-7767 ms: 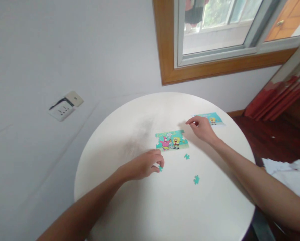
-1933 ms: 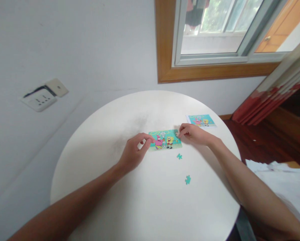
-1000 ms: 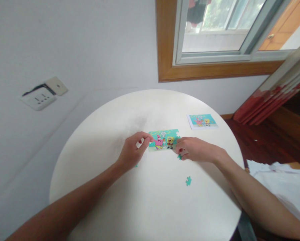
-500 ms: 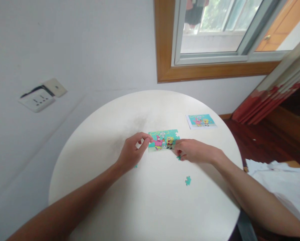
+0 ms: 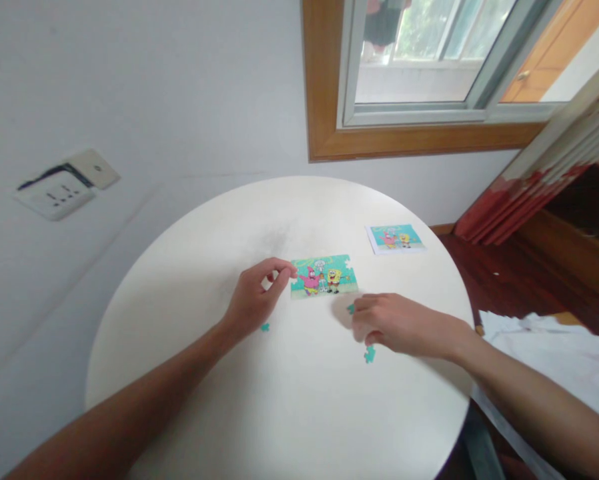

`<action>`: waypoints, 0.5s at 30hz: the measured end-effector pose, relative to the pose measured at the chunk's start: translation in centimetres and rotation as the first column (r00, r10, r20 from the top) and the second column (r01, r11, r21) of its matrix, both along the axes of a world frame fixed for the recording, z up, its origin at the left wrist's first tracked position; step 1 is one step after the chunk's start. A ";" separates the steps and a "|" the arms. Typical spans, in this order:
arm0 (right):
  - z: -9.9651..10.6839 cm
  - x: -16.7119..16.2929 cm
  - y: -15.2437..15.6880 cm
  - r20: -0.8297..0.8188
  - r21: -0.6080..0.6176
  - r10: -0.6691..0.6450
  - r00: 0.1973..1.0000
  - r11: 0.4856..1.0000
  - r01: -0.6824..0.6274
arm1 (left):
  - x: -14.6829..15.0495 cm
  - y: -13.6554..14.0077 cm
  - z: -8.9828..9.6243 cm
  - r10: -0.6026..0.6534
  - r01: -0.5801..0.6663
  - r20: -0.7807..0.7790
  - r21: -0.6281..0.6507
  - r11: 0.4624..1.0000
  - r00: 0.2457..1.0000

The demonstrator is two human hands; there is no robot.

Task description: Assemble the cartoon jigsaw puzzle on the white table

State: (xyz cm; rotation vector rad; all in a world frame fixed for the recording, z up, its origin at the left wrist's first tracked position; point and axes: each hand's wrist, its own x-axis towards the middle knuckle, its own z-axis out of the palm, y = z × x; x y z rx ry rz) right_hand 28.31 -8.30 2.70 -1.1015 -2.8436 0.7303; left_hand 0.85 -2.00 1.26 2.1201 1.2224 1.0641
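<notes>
A nearly whole jigsaw puzzle [image 5: 324,277] with cartoon figures on turquoise lies flat on the white round table [image 5: 279,413]. Notches show in its upper right corner and at its left edge. My left hand [image 5: 259,293] is closed in a pinch, thumb and forefinger at that left edge; whatever is between the tips is hidden. Below the puzzle's right corner, my right hand [image 5: 384,323] hovers low with bent fingers, thumb apart, and no piece visible in it. Beside it lie two loose turquoise pieces, one puzzle piece [image 5: 369,354] nearer me. Another loose piece [image 5: 265,327] lies below my left hand.
A picture card [image 5: 395,239] with the same cartoon scene lies at the table's back right. The wall with a socket [image 5: 54,195] and a window [image 5: 419,60] stands behind. White sheets [image 5: 544,360] are beside the table on the right.
My right hand has drawn back from the puzzle's right edge toward me, over the loose pieces. My left hand stays at the left edge. The view has shifted slightly.
</notes>
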 end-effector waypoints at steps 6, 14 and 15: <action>-2.1 0.8 -3.2 -0.013 0.015 -0.046 0.999 0.999 0.047 | 0.0 -0.1 0.2 0.006 -0.006 0.020 0.009 1.000 1.000; -3.4 0.8 -3.7 -0.063 0.009 -0.104 0.993 0.995 0.104 | -0.1 0.0 0.3 0.014 -0.014 0.017 0.009 1.000 1.000; -3.5 0.8 -3.7 -0.069 0.018 -0.097 0.993 0.995 0.099 | -0.2 0.0 0.3 0.013 -0.013 0.017 0.006 1.000 1.000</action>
